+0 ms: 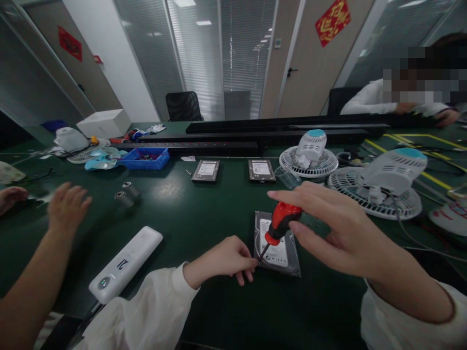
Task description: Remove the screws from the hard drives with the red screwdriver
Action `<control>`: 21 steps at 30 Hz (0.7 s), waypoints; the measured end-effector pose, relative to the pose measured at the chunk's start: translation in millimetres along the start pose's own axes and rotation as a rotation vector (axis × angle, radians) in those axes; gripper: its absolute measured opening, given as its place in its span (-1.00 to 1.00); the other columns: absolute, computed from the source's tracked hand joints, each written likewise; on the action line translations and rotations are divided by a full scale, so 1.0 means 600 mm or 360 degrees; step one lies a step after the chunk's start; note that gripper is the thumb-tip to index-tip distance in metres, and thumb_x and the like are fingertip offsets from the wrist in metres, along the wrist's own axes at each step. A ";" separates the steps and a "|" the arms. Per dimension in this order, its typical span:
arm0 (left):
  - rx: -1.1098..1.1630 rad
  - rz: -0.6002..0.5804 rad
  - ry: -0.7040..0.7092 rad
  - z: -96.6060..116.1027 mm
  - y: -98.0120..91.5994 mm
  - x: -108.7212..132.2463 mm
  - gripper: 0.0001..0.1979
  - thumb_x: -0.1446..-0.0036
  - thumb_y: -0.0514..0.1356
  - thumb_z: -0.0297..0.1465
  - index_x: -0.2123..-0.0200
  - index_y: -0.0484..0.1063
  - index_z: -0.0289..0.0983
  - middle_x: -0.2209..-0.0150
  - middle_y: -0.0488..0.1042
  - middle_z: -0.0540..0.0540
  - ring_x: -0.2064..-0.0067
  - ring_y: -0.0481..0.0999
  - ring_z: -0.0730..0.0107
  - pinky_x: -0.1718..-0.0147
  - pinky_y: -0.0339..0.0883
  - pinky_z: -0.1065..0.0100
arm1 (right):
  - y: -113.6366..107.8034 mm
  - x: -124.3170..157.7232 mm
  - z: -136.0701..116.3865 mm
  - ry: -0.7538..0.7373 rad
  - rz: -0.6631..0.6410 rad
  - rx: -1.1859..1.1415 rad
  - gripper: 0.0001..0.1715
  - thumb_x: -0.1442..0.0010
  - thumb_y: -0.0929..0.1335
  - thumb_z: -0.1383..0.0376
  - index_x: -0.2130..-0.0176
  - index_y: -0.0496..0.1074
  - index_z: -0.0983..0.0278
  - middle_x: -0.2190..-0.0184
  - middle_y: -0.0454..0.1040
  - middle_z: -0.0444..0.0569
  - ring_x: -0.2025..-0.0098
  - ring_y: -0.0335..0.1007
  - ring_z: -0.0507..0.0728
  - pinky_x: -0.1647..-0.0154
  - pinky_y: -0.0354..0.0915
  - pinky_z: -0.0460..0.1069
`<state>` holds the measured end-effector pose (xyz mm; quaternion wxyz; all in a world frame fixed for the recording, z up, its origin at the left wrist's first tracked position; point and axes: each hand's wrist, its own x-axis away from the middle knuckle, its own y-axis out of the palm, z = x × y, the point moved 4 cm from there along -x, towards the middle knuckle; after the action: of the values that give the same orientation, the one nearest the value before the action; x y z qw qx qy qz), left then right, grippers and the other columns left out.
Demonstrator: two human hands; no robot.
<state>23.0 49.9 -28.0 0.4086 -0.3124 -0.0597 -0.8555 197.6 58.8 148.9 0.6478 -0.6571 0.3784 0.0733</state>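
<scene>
A hard drive (pixel 280 253) lies label up on the green table in front of me. My right hand (pixel 335 231) grips a red and black screwdriver (pixel 285 218) by its handle, thumb and fingers around the top. The screwdriver slants down to the left, its tip at the drive's near left corner. At that same corner, my left hand (pixel 228 260) has thumb and fingertips pinched beside the tip. Whatever is between those fingertips is too small to make out.
Two more hard drives (pixel 206 170) (pixel 261 170) lie farther back. White fan parts (pixel 386 180) stand at the right, a blue tray (pixel 146 159) at back left. A white power bank (pixel 126 265) and metal cylinders (pixel 124 198) are left. Another person's hand (pixel 68 206) is at far left; someone sits across.
</scene>
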 end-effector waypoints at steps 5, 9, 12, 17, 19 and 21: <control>-0.0018 -0.0003 0.0019 0.000 0.001 -0.001 -0.75 -0.25 0.25 -0.30 0.38 0.55 -0.38 0.37 0.66 -0.15 0.54 0.55 0.50 0.62 0.20 0.52 | 0.001 0.004 0.005 -0.0003 0.0106 0.0177 -0.69 -0.26 0.44 0.22 0.03 0.45 0.28 0.29 0.59 -0.03 0.29 0.48 0.13 0.30 0.37 0.03; 0.0011 -0.0009 -0.0001 -0.003 0.001 -0.002 -0.74 -0.24 0.26 -0.29 0.37 0.56 -0.38 0.36 0.67 -0.16 0.53 0.57 0.48 0.60 0.23 0.51 | 0.002 0.008 0.007 0.0052 0.0026 0.0044 -0.53 -0.30 0.31 0.33 -0.18 0.36 0.27 0.21 0.59 0.01 0.23 0.51 0.14 0.29 0.39 0.02; 0.0053 -0.0005 0.0008 -0.004 0.001 -0.003 -0.76 -0.24 0.26 -0.31 0.38 0.56 -0.38 0.38 0.66 -0.15 0.54 0.56 0.48 0.58 0.28 0.49 | 0.002 0.008 0.005 0.0034 -0.0084 -0.0017 -0.45 -0.35 0.22 0.36 -0.29 0.29 0.28 0.14 0.59 0.05 0.15 0.53 0.15 0.24 0.41 0.03; 0.0029 0.0000 0.0027 -0.002 0.000 -0.001 -0.75 -0.24 0.27 -0.29 0.38 0.56 -0.37 0.38 0.66 -0.14 0.54 0.56 0.48 0.61 0.23 0.50 | 0.000 0.010 0.006 0.0074 -0.0079 0.0334 -0.54 -0.40 0.29 0.13 -0.12 0.44 0.37 0.29 0.63 0.05 0.33 0.57 0.15 0.42 0.33 0.01; 0.0038 0.0001 0.0026 -0.002 0.000 0.000 -0.76 -0.24 0.27 -0.29 0.38 0.56 -0.37 0.38 0.66 -0.13 0.54 0.55 0.49 0.62 0.22 0.51 | -0.002 0.011 0.005 0.0079 -0.0089 0.0346 -0.55 -0.39 0.30 0.14 -0.12 0.42 0.38 0.29 0.64 0.04 0.36 0.58 0.13 0.44 0.32 -0.01; 0.0056 -0.0009 0.0029 -0.004 -0.001 0.002 -0.77 -0.24 0.27 -0.30 0.37 0.56 -0.36 0.39 0.66 -0.12 0.54 0.55 0.51 0.61 0.22 0.52 | -0.004 0.012 0.000 0.0063 -0.0120 0.0255 -0.52 -0.37 0.29 0.21 -0.20 0.34 0.38 0.28 0.63 0.02 0.36 0.56 0.10 0.43 0.33 -0.04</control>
<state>21.1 48.6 -29.3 0.4123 -0.2971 -0.0720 -0.8582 203.9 55.8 146.6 0.6930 -0.6183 0.3707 0.0053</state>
